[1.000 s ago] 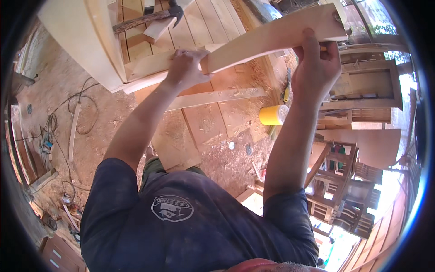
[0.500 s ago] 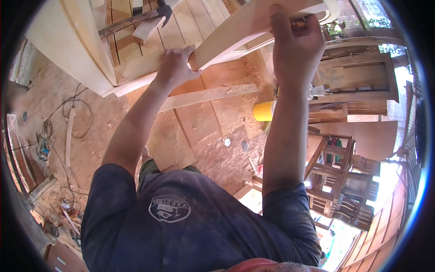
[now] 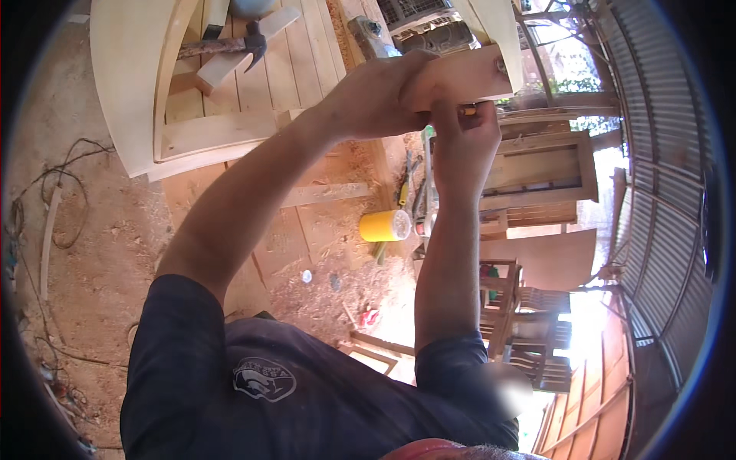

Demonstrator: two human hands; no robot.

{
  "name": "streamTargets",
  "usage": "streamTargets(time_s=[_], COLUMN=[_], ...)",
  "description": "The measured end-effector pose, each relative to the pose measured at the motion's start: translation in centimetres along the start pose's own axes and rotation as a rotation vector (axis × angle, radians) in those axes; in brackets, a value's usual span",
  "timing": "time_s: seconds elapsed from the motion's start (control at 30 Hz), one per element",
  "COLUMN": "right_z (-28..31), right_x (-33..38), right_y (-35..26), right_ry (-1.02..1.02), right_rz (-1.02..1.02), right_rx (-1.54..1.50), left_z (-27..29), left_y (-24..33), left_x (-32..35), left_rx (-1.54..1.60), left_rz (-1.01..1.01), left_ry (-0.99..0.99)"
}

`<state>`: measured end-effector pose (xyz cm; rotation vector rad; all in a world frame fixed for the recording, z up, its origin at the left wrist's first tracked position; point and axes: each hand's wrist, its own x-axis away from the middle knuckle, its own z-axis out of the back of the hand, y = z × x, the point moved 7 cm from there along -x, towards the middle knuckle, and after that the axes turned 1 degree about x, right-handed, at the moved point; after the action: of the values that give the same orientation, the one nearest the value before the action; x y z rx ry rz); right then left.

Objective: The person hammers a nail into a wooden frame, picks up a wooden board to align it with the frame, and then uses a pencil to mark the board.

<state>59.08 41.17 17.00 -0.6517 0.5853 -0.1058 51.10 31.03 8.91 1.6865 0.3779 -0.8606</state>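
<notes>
My left hand [image 3: 379, 96] is wrapped round a pale wooden board [image 3: 464, 75] at the upper middle. Close under the board's near edge is my right hand [image 3: 464, 149], its fingers closed on a small orange-yellow thing [image 3: 468, 111] whose kind is hidden. Left of the hands stands a slatted wooden piece [image 3: 222, 134] with a curved side panel [image 3: 126, 92]. Across its slats lies a claw hammer [image 3: 245, 47], its head over a short wooden block [image 3: 218, 70]. Fingertips of my left hand behind the board do not show.
A yellow tub [image 3: 377, 227] sits on the dusty floor below the hands. Cables [image 3: 61, 169] and a thin wooden strip [image 3: 50, 238] lie at the left. Wooden frames [image 3: 537, 172] and stacked chairs [image 3: 529, 330] are on the right, under a corrugated metal sheet [image 3: 652, 138].
The view has swung to the right. My left hand has left the low rail and come up to the board, next to my right hand, which stays closed.
</notes>
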Motion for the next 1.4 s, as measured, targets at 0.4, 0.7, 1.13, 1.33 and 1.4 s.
streamTargets(time_s=[0.4, 0.7, 1.13, 1.33, 1.4], right_z=[10.4, 3.6, 2.9, 2.6, 2.6], right_x=[-2.6, -5.2, -6.3, -6.3, -6.4], right_y=[-10.8, -12.7, -12.6, -12.6, -12.5], right_ry=[-0.336, -0.431, -0.487, -0.494, -0.495], right_rz=[0.355, 0.385, 0.510, 0.473, 0.458], right_rx=[0.029, 0.337, 0.539, 0.496, 0.496], left_z=[0.3, -0.7, -0.4, -0.2, -0.2], left_y=[-1.3, -1.5, -1.3, -1.2, -1.1], left_x=[0.7, 0.7, 0.7, 0.8, 0.8], left_rx=[0.003, 0.018, 0.013, -0.014, -0.038], left_rz=[-0.015, -0.058, -0.036, -0.048, -0.051], left_ry=[0.030, 0.040, 0.013, 0.045, 0.046])
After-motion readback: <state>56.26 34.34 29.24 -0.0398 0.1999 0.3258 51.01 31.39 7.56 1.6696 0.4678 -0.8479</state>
